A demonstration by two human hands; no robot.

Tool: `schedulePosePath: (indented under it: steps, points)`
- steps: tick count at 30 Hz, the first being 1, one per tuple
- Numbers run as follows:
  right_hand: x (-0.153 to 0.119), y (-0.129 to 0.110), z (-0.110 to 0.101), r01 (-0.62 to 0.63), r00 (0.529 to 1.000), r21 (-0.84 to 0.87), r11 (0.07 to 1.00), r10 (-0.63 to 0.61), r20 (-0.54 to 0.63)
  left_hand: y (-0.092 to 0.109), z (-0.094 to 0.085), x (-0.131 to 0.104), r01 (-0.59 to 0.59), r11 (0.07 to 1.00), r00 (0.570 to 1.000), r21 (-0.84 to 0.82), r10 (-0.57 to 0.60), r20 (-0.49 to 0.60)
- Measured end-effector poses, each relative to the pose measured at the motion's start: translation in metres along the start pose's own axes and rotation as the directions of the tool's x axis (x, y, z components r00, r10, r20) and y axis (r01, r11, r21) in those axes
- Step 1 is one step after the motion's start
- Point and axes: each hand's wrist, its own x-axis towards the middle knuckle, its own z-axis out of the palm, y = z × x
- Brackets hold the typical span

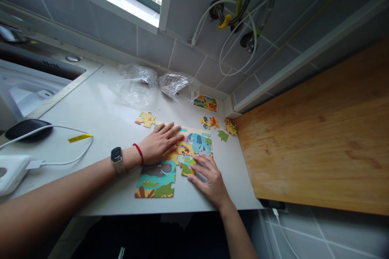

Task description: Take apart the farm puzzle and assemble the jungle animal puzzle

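A partly joined jigsaw puzzle (158, 176) with animal pictures lies on the white counter. My left hand (162, 141) rests flat on its upper part, fingers stretched out, covering some of the picture. With the fingers and thumb of my right hand (209, 178) I grip a green and yellow puzzle piece (187, 166). That piece sits in the gap at the lower right, close to the joined part; whether it interlocks I cannot tell. A loose yellow puzzle piece (146, 119) lies just above my left hand. More loose pieces (209, 122) and a green piece (223, 135) are at the upper right.
Crumpled clear plastic bags (179, 85) and a small picture card (205, 102) lie by the wall. A wooden board (313, 129) borders the counter's right side. On the left are a sink (39, 64), a black mouse (28, 130) and a white charger (15, 174) with cable.
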Motion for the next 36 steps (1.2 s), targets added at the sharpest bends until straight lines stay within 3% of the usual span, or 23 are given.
schedulePosePath:
  steps: [5,13,23,36]
  points:
    - [-0.004,-0.001,0.002,0.024,0.997,-0.005,1.000,-0.024,0.068,0.001,0.000,0.000,0.010,1.000,1.000,-0.003,-0.010,0.006]
    - [-0.010,-0.003,0.003,0.025,0.999,-0.051,0.998,-0.022,0.045,0.000,0.000,0.000,0.001,1.000,1.000,0.006,-0.001,0.015]
    - [-0.016,0.005,-0.019,-0.002,0.998,-0.075,0.997,0.007,0.067,-0.001,0.000,0.000,0.003,1.000,1.000,-0.013,-0.003,0.016]
    - [-0.015,0.002,-0.017,-0.007,0.999,-0.019,1.000,0.007,0.037,-0.001,0.002,0.000,0.004,1.000,1.000,-0.002,-0.004,0.006]
